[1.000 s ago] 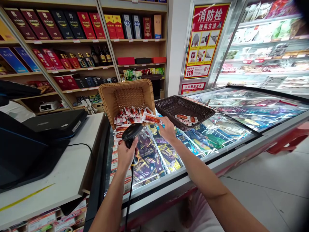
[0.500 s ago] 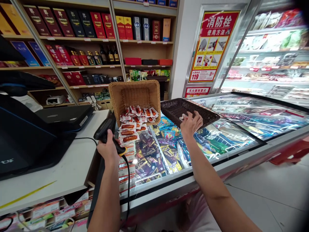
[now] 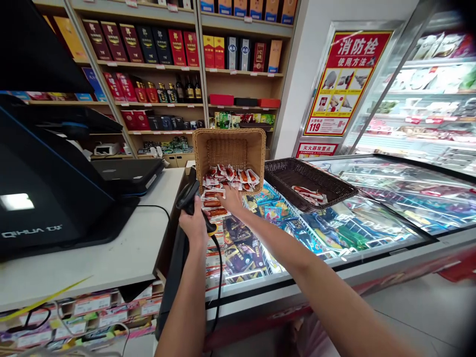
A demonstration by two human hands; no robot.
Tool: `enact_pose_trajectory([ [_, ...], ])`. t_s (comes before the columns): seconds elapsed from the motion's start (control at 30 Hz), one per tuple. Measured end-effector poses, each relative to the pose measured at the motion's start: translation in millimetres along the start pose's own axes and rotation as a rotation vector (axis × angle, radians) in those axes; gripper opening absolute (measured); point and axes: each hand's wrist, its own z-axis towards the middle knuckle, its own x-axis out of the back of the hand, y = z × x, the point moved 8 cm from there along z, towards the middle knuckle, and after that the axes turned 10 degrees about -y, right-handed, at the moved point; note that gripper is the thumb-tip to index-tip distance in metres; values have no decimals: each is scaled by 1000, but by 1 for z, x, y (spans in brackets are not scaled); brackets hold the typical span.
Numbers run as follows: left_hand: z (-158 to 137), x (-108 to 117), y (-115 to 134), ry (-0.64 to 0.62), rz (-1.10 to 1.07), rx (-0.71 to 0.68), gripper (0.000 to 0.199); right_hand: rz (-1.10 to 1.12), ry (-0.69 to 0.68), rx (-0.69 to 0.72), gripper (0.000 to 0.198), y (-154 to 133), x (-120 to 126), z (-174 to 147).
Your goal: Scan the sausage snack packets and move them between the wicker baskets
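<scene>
My left hand (image 3: 194, 223) is wrapped round the handle of a black barcode scanner (image 3: 188, 194), which has a yellow band at its base and a hanging cable. My right hand (image 3: 232, 201) reaches to the front of a tan wicker basket (image 3: 229, 144) tipped on its side. Its fingers are apart and touch small packaged sausages (image 3: 248, 177) spilling from the basket; the fingertips are partly hidden. In front of the basket, single sausage packs (image 3: 217, 211) lie in a column. A dark brown wicker tray (image 3: 336, 191) holds several sausage packs (image 3: 310, 195) to the right.
The basket and tray stand on a glass-topped freezer (image 3: 372, 208) full of frozen packs. At left, a black checkout terminal (image 3: 55, 198) sits on a white counter (image 3: 141, 243). Shelves of boxed bottles (image 3: 182, 47) line the back. A yellow strip (image 3: 44, 300) hangs at the counter edge.
My right hand has moved left from the dark tray to the packs at the tan basket. Sausage packs now show in the tray. The left hand keeps the scanner; the view has shifted left.
</scene>
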Motion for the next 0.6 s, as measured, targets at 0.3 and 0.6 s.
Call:
enact_pose_trajectory([
  [0.3, -1, -7, -9, -53, 94, 23, 49, 115, 17, 130, 33, -14, -16, 6],
  [0.6, -4, -17, -10, -119, 157, -8, 53, 232, 268, 361, 18, 35, 57, -43],
])
